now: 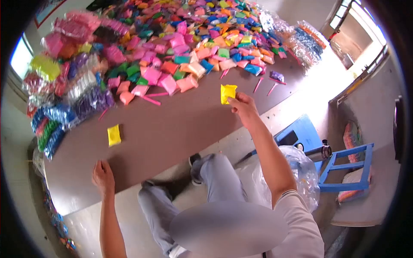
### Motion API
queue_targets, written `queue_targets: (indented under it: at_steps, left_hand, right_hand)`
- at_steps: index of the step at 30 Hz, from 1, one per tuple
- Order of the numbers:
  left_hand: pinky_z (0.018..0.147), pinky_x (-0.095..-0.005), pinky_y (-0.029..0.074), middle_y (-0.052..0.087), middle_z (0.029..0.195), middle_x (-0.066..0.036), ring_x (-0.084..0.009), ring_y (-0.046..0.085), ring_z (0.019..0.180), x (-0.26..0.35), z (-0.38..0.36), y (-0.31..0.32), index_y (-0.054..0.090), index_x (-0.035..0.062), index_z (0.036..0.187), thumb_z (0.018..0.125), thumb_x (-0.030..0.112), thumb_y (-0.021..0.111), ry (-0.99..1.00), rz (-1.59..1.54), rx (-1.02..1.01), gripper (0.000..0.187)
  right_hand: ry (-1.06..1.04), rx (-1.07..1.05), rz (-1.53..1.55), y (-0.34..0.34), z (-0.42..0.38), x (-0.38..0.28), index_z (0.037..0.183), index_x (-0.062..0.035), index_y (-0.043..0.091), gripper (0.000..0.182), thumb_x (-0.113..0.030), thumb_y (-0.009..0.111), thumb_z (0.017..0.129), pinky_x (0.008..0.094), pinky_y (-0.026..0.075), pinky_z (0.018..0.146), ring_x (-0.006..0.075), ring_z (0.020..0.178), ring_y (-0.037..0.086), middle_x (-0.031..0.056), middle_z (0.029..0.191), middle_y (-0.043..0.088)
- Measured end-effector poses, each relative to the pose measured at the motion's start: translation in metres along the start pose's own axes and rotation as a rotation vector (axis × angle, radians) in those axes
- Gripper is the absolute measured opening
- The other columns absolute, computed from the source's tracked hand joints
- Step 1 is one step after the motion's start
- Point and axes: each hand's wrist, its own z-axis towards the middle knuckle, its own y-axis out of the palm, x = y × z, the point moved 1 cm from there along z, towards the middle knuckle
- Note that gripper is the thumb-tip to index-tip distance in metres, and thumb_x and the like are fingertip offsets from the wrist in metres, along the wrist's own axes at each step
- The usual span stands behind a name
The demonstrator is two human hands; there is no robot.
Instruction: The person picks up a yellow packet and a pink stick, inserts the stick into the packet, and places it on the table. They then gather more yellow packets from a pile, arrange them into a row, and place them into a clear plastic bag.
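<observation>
A small yellow packet (pixel 228 94) is pinched between the thumb and fingers of my right hand (pixel 243 106), raised over the right part of the brown table (pixel 172 129). My left hand (pixel 103 176) rests near the table's front edge, its fingers curled in and nothing seen in them. A second yellow packet (pixel 114 135) lies flat on the table a little beyond my left hand, apart from it.
A large heap of small colourful packets (pixel 180 51) covers the back of the table. Bundled clear-wrapped packs (pixel 81 90) are stacked at the left. Pink plastic sticks (pixel 150 99) lie before the heap. A blue stool frame (pixel 348 167) and a clear plastic bag (pixel 301 172) are at the right.
</observation>
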Motion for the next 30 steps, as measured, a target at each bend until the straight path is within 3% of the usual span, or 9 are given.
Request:
queue_targets:
  at_steps: [3,7,9,11,14,17,23,25,30]
  left_hand:
    - [0.058,-0.0385,0.043,0.059,0.068,-0.014,-0.022,0.053,0.06,0.032,-0.021,-0.009,0.061,0.0019,0.079,0.097,0.029,0.052,-0.287,-0.351,-0.083,0.034]
    - [0.064,-0.0311,0.044,0.06,0.072,-0.005,-0.0144,0.052,0.067,0.092,-0.075,-0.012,0.064,0.0004,0.084,0.1,0.035,0.049,-0.211,-1.013,-0.307,0.041]
    - [0.066,-0.0286,0.045,0.06,0.079,-0.002,-0.0135,0.054,0.071,0.126,-0.092,-0.03,0.063,0.0015,0.087,0.1,0.039,0.048,-0.197,-1.17,-0.394,0.043]
    - [0.07,-0.0277,0.047,0.062,0.086,-0.004,-0.0133,0.058,0.077,0.143,-0.114,-0.034,0.062,0.0031,0.1,0.1,0.047,0.042,-0.435,-1.434,-0.744,0.048]
    - [0.068,-0.0263,0.048,0.062,0.086,-0.003,-0.0124,0.06,0.077,0.165,-0.149,-0.023,0.059,0.0045,0.11,0.1,0.045,0.045,-0.444,-1.581,-0.937,0.044]
    - [0.062,-0.0245,0.045,0.06,0.084,-0.002,-0.0092,0.057,0.072,0.175,-0.162,-0.027,0.057,0.0045,0.105,0.099,0.041,0.049,-0.6,-1.586,-0.862,0.038]
    - [0.051,-0.0217,0.042,0.057,0.074,0.0,-0.0064,0.052,0.06,0.18,-0.167,-0.032,0.057,0.0022,0.1,0.101,0.034,0.048,-0.579,-1.602,-0.741,0.034]
    - [0.053,-0.0221,0.042,0.057,0.074,-0.001,-0.0064,0.051,0.06,0.183,-0.163,-0.035,0.057,0.0023,0.099,0.101,0.033,0.049,-0.494,-1.543,-0.73,0.032]
    - [0.054,-0.0222,0.043,0.057,0.074,0.0,-0.0066,0.052,0.061,0.188,-0.161,-0.041,0.055,0.003,0.096,0.1,0.033,0.051,-0.326,-1.449,-0.81,0.031]
  right_hand:
    - [0.046,-0.19,-0.004,0.034,-0.064,0.003,0.104,-0.0045,0.063,0.021,-0.016,0.067,0.087,0.021,0.043,0.061,0.0056,0.065,0.05,-0.0004,0.082,0.06]
    - [0.054,-0.302,0.06,0.083,-0.13,0.011,0.102,-0.0012,0.063,0.022,-0.017,0.069,0.087,0.0211,0.042,0.053,0.0054,0.058,0.051,-0.0004,0.077,0.06]
    - [0.114,-0.286,0.111,0.104,-0.16,0.018,0.1,-0.0019,0.063,0.023,-0.019,0.07,0.087,0.021,0.042,0.051,0.0051,0.057,0.05,0.0001,0.077,0.061]
    - [0.156,-0.303,0.128,0.119,-0.188,0.027,0.096,-0.0025,0.062,0.022,-0.02,0.071,0.086,0.0217,0.042,0.051,0.0058,0.058,0.051,0.0,0.076,0.061]
    - [0.147,-0.314,-0.005,0.129,-0.218,0.039,0.09,-0.0009,0.063,0.018,-0.015,0.072,0.084,0.0232,0.046,0.055,0.0058,0.065,0.055,0.0008,0.075,0.062]
    - [0.132,-0.302,0.026,0.128,-0.233,0.057,0.088,0.0004,0.062,0.016,-0.013,0.071,0.085,0.0233,0.046,0.055,0.006,0.065,0.055,0.0012,0.074,0.062]
    - [0.071,-0.405,-0.166,0.113,-0.232,0.057,0.087,-0.0004,0.063,0.02,-0.02,0.068,0.088,0.0237,0.042,0.059,0.0067,0.069,0.051,-0.0018,0.075,0.056]
    - [0.265,-0.406,0.12,0.113,-0.23,0.039,0.087,-0.0013,0.064,0.025,-0.026,0.065,0.091,0.023,0.042,0.058,0.0059,0.069,0.052,-0.0002,0.079,0.059]
    - [0.263,-0.306,0.244,0.106,-0.218,0.036,0.09,-0.0011,0.067,0.028,-0.029,0.062,0.093,0.0217,0.043,0.057,0.006,0.067,0.055,0.0009,0.08,0.064]
